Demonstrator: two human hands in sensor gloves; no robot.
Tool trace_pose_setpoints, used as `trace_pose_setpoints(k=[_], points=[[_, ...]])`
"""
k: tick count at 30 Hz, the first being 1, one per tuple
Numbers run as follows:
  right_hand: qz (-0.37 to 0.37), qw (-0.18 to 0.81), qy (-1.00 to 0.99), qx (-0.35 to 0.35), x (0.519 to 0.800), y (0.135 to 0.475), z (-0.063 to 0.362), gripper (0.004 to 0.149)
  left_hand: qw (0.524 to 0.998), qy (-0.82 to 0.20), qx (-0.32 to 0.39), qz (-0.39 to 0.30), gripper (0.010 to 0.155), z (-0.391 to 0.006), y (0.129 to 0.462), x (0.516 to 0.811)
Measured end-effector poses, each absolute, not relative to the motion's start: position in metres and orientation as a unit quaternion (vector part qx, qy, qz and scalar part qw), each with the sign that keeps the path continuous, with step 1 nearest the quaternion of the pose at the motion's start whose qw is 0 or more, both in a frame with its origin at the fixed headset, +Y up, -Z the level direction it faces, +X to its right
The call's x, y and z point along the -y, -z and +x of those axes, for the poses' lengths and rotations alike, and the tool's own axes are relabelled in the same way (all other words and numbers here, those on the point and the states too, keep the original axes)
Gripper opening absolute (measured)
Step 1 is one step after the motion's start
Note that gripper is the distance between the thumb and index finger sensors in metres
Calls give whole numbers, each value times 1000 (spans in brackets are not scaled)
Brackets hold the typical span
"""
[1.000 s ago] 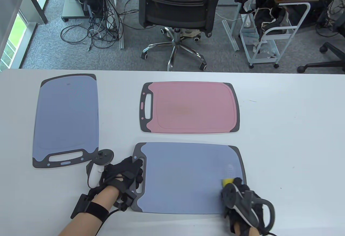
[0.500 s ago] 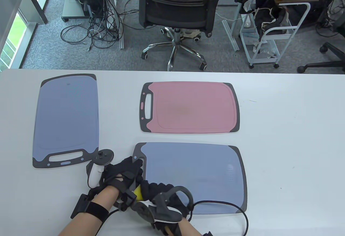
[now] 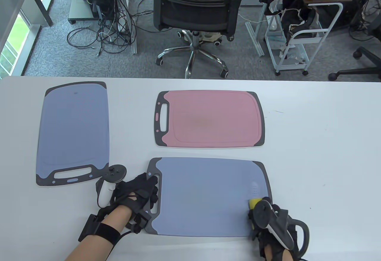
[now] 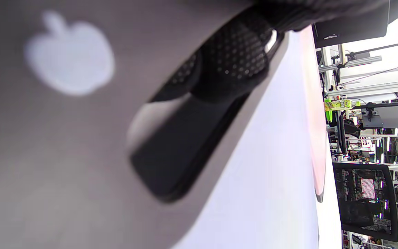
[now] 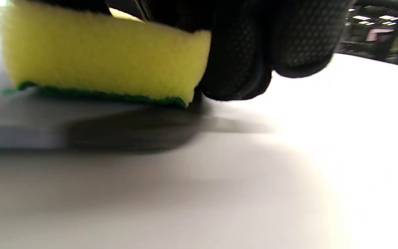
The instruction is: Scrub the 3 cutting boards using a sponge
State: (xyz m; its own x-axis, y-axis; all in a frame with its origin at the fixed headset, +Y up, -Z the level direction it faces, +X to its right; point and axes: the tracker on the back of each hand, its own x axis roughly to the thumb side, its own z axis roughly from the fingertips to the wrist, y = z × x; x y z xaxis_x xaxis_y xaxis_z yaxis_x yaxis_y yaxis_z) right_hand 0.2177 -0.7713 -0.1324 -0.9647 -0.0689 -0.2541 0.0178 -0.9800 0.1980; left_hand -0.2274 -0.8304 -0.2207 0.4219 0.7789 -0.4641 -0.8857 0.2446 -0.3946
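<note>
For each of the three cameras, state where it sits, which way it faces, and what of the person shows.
Table view: above, looking down at three boards; left hand steadies the near blue cutting board, right hand grips the sponge.
Left wrist view: low, on its side, along the table; gloved fingers at the board's handle.
Right wrist view: at board level; fingers on the sponge.
Shared: table and right wrist views show the sponge; table and left wrist views the pink board.

Yellow-green sponge [image 3: 254, 202] sits on near blue board's [image 3: 205, 195] right end.
</note>
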Motion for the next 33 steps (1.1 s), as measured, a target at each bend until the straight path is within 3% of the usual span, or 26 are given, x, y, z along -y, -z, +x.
trace_pose_setpoints(k=[2,5,11,14,18,21,25,27,29,30,33], points=[[110,15,990,90,771,135,205,72,785,-530,-86,-309,55,-227,221,831],[-13,18,996,89,766,143,146,73,786,-529,-88,-309,55,-227,221,831],[-258,37,963,66,756,130,-22,75,779,-535,-86,-315,56,-228,221,831],[-286,47,956,53,754,123,-50,74,777,-537,-85,-317,56,-228,221,831],[-215,63,972,76,754,130,-4,72,776,-538,-84,-319,56,-228,221,831],[-114,78,987,83,760,132,79,72,777,-537,-84,-318,56,-228,221,831],[87,37,991,93,771,119,200,72,782,-532,-86,-313,56,-227,221,830],[141,3,985,96,773,115,230,72,784,-530,-86,-312,56,-227,221,830],[138,-19,984,111,774,118,227,73,785,-528,-86,-310,56,-227,221,830],[114,22,989,94,772,121,212,74,786,-528,-87,-310,56,-227,221,830],[-24,47,996,74,767,131,149,74,788,-526,-88,-307,56,-227,221,831]])
